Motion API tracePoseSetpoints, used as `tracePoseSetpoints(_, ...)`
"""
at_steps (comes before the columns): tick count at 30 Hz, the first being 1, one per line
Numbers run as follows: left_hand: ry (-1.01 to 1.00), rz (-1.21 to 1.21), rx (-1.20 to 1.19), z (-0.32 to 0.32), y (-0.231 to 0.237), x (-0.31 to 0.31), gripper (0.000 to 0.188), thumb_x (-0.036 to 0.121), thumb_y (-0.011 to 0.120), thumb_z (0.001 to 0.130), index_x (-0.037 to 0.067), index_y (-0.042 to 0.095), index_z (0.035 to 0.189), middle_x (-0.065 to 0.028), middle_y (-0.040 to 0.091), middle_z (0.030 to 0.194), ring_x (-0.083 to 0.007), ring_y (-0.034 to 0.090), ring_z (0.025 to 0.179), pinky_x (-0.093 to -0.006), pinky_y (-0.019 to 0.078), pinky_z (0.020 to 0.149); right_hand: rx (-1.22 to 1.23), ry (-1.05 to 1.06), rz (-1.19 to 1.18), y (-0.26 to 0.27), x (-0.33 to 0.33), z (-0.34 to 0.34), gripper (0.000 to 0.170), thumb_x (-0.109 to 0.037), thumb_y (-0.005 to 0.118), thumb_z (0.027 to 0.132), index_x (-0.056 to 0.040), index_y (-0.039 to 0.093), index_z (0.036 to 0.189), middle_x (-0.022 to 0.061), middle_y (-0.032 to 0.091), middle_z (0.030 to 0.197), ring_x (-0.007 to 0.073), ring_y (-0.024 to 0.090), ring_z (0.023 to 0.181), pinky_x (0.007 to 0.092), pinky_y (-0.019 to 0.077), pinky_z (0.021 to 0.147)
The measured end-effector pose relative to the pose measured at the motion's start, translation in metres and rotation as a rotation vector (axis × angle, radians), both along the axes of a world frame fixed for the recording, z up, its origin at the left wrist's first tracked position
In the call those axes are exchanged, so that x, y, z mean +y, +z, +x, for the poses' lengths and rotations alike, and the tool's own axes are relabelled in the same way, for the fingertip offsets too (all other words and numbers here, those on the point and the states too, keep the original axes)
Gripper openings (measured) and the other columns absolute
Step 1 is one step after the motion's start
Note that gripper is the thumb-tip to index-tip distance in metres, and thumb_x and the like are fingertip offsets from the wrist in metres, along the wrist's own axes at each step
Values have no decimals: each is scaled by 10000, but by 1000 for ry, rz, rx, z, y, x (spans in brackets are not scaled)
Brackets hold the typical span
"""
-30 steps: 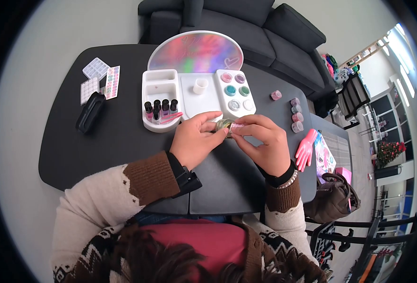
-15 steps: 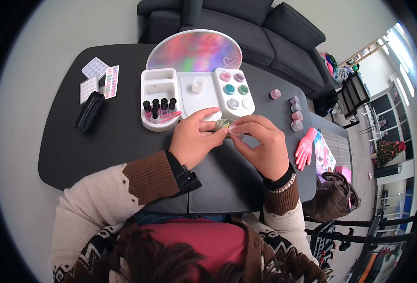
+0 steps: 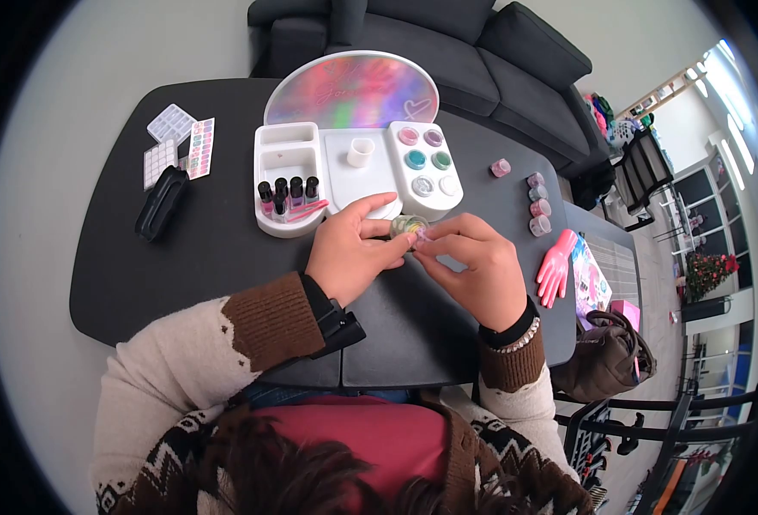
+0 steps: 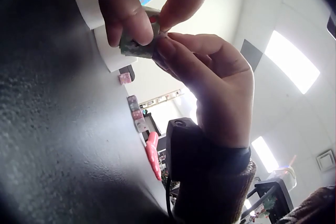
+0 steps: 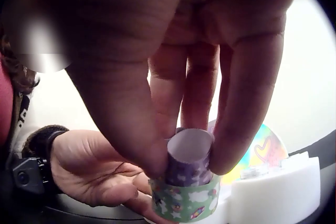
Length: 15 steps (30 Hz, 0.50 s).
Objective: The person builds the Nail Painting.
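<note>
My left hand [image 3: 350,251] holds a small round container with a green patterned side [image 5: 184,203], its fingers and thumb around it, just in front of the white nail station [image 3: 334,209]. Between the thumb and fingers of my right hand [image 3: 486,270] is a short purple patterned roll [image 5: 189,173] with a white inside. The roll stands upright at the green container's mouth, its lower end hidden by the container's rim. In the left wrist view the right fingertips [image 4: 167,45] meet right at that rim.
Dark nail polish bottles [image 3: 281,192] and pink tweezers [image 3: 308,209] sit in the station's left tray. Its right side holds several glitter pots [image 3: 416,160]; a white cup [image 3: 360,153] stands mid-station. More pots [image 3: 540,209] and a pink model hand [image 3: 555,269] lie right, a black case [image 3: 163,204] left.
My right hand has shifted slightly, and the small roll in its fingers has turned and drawn a little aside, showing more of the container's round top. The left hand has stayed nearly still.
</note>
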<state>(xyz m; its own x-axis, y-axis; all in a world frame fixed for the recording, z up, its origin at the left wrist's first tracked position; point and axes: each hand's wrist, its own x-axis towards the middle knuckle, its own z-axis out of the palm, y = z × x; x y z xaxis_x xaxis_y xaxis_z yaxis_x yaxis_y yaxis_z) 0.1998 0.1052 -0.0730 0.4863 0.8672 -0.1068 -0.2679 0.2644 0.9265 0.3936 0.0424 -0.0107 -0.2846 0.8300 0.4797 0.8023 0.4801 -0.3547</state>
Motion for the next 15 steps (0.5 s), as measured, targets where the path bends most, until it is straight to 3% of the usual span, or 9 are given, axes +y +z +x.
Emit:
tracePoseSetpoints(8,-21,6,-15,0,-3,-1,709,72,803,1001,-37,459,1612,-206,772,1246,-173,763,1021,-300,665,817,-94,10,0,1,-1,-2,137,-97,868,851,-109,782,957,48,731,915,266,722,829,399,599,725)
tracePoseSetpoints(13,-28,-7,-15,-1,3,1,642,90,773,1029,-26,483,1590,-184,776,1259,-176,766,1075,-304,671,839,187,-87,-20,-8,2,-5,255,-82,920,832,-105,800,1056,61,788,955,238,769,843,356,636,762)
tracePoseSetpoints(15,-62,-20,-13,-3,5,3,615,95,760,1041,-18,492,1582,-175,775,1268,-178,765,1093,-310,671,858,181,-99,-2,-9,2,-4,294,-78,932,823,-96,799,1084,65,800,993,231,785,879,345,647,787)
